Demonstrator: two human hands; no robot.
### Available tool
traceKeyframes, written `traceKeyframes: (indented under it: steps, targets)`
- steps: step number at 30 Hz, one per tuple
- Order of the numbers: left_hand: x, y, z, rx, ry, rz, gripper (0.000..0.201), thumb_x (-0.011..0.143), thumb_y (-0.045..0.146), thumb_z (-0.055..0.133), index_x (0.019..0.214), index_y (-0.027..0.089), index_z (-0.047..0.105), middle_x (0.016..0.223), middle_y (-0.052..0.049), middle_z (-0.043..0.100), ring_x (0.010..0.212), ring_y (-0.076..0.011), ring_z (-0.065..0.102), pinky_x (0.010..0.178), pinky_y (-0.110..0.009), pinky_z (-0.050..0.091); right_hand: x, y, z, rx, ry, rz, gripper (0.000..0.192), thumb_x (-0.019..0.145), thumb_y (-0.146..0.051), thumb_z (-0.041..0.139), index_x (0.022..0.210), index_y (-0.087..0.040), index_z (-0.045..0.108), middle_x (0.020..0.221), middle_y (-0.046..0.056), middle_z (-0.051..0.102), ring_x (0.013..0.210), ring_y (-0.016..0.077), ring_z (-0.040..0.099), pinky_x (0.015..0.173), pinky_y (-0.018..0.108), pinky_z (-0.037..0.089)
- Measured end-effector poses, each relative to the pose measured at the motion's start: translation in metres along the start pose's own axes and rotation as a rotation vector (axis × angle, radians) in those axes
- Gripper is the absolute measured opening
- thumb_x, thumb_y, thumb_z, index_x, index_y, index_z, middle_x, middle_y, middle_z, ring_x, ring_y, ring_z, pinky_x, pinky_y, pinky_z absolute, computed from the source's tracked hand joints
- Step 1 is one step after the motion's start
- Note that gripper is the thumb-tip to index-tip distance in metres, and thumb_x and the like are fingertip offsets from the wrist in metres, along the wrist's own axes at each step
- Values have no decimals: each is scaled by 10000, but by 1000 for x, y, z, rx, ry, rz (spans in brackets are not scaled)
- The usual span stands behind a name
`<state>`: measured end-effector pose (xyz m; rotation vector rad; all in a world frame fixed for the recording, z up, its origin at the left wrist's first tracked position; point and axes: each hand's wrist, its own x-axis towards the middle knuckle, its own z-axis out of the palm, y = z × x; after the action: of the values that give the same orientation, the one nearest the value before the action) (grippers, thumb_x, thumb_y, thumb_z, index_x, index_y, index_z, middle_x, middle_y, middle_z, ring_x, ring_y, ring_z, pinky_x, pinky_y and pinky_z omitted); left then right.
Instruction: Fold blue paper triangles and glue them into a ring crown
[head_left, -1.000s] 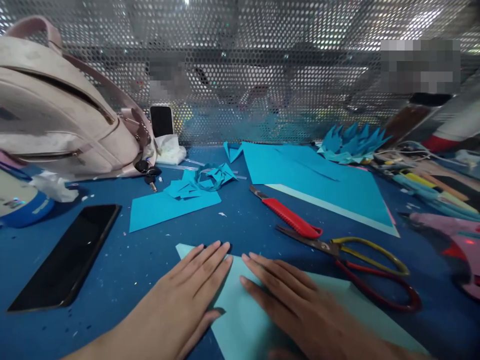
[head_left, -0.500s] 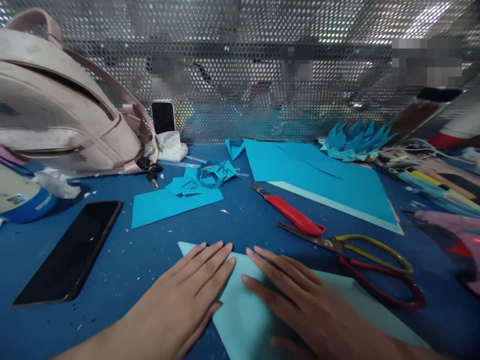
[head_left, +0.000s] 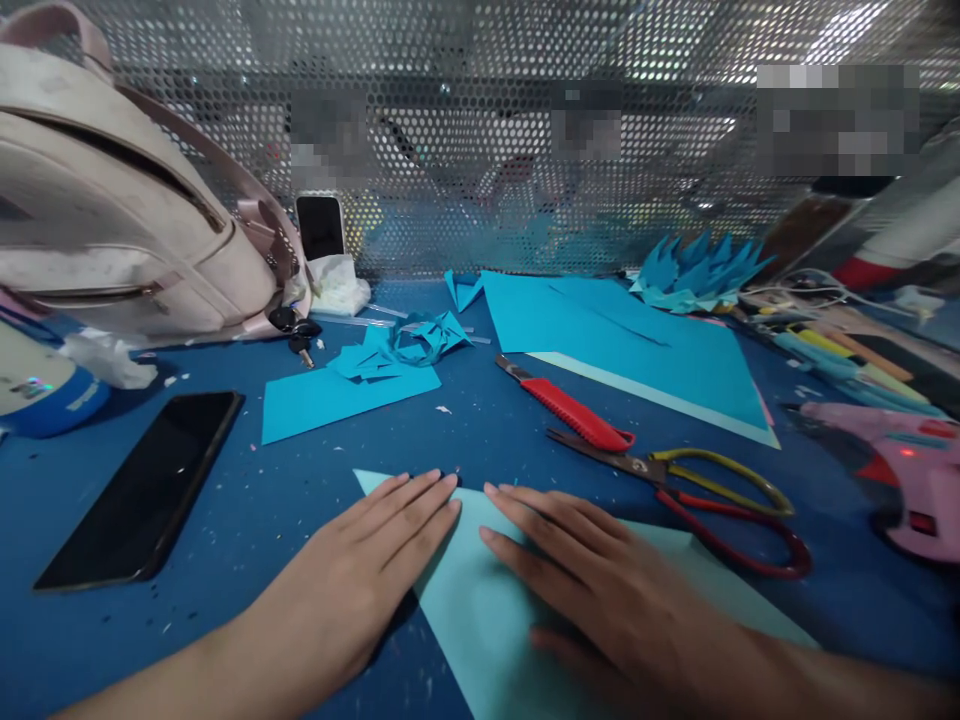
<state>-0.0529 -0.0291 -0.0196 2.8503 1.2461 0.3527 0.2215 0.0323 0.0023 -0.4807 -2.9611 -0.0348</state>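
Note:
A light blue sheet of paper (head_left: 465, 610) lies on the blue table in front of me, its pointed corner showing at the upper left. Flat on its far left edge rests my left hand (head_left: 367, 560), fingers stretched out. My right hand (head_left: 592, 570) lies on the same sheet with its fingers spread, and its thumb is partly in shadow. Beyond the hands are scissors (head_left: 637, 466) with one yellow and one red handle, their tips pointing left. A red utility knife (head_left: 574, 408) lies just past them.
Bright blue sheets (head_left: 607, 320), a spiky folded paper piece (head_left: 697, 270) and cut scraps (head_left: 397, 350) lie farther back. On the left are a black phone (head_left: 142, 490), keys (head_left: 300, 335) and a pale backpack (head_left: 120, 200). A pink glue gun (head_left: 915, 470) is at right, before a perforated metal panel (head_left: 480, 200).
The view has shifted slightly, showing more of the glue gun on the right. Both hands stay flat on the light blue paper, with little movement.

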Motion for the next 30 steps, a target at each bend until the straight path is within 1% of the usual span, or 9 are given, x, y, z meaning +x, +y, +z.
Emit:
traceKeyframes:
  steps: [4, 9, 13, 17, 20, 24, 30]
  targets:
    - [0, 0, 0, 49, -10, 13, 666, 883, 11, 359, 1532, 111, 247, 1613, -94, 228, 1490, -234, 178, 1154, -462, 358, 1, 1, 0, 17, -4, -2, 498, 941, -366, 526, 1381, -134, 518, 1455, 168, 494, 1299, 300, 504, 1011, 447, 475]
    - [1, 0, 0, 76, -8, 27, 640, 888, 27, 367, 1519, 96, 282, 1601, -114, 258, 1485, -250, 197, 1130, -476, 390, 1, 2, 1, 27, 6, 2, 487, 946, -349, 517, 1383, -134, 514, 1463, 161, 487, 1335, 281, 468, 1049, 424, 450]
    - [2, 0, 0, 68, 8, 33, 619, 889, 38, 378, 1503, 80, 315, 1586, -128, 295, 1478, -258, 220, 1132, -469, 388, 0, 3, 2, 7, 22, -13, 475, 957, -357, 505, 1382, -143, 520, 1464, 152, 489, 1344, 275, 459, 1049, 423, 453]
    - [2, -1, 0, 54, 19, 39, 612, 895, 44, 379, 1503, 79, 316, 1585, -126, 299, 1482, -254, 207, 1143, -466, 372, 0, 3, 2, -25, 18, -29, 491, 947, -346, 519, 1391, -137, 510, 1459, 158, 494, 1322, 288, 485, 1008, 437, 492]
    - [2, -1, 0, 59, 21, 41, 602, 901, 47, 371, 1501, 76, 322, 1577, -137, 313, 1477, -264, 221, 1128, -477, 390, 0, 3, 2, -34, 19, -32, 492, 946, -350, 518, 1389, -137, 513, 1455, 162, 496, 1313, 296, 496, 988, 446, 507]
    - [3, -1, -1, 61, 25, 45, 585, 904, 56, 374, 1487, 69, 347, 1564, -149, 337, 1466, -274, 255, 1116, -479, 408, 0, 3, 3, -14, 17, -25, 472, 949, -342, 515, 1378, -144, 525, 1458, 155, 495, 1325, 284, 484, 1014, 438, 492]
    - [2, 0, -2, 30, 18, 34, 590, 899, 40, 385, 1486, 79, 349, 1561, -146, 344, 1463, -269, 263, 1132, -470, 390, 1, 2, 2, 16, 8, -8, 464, 942, -322, 519, 1373, -148, 533, 1451, 154, 504, 1327, 277, 482, 1036, 436, 476]
